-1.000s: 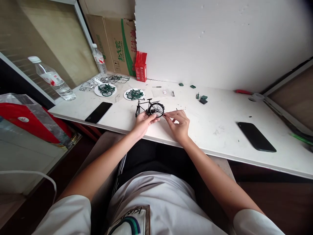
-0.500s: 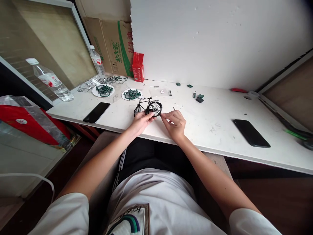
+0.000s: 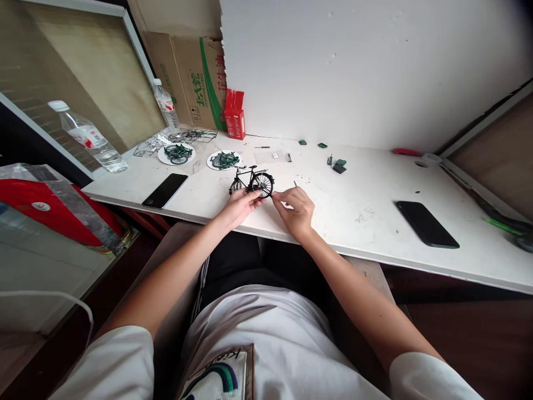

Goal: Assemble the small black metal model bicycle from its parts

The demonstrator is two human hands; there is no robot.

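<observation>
A small black model bicycle stands upright just above the table's front part, its spoked rear wheel toward the right. My left hand is closed on its lower side, with the thumb at the rear wheel. My right hand is pinched around a thin stick-like tool, whose end pokes up above the knuckles. Its fingertips are at the lower right rim of the rear wheel. Most of the tool is hidden by the fingers, so its exact kind is unclear.
Two white plates with green bicycle parts, a left plate and a right plate, lie behind. Phones lie at left and right. Green pieces, a red box, a bottle and part frames surround them.
Both hands and the bicycle have shifted very slightly left in view, along with a small camera movement. The grips look the same.
</observation>
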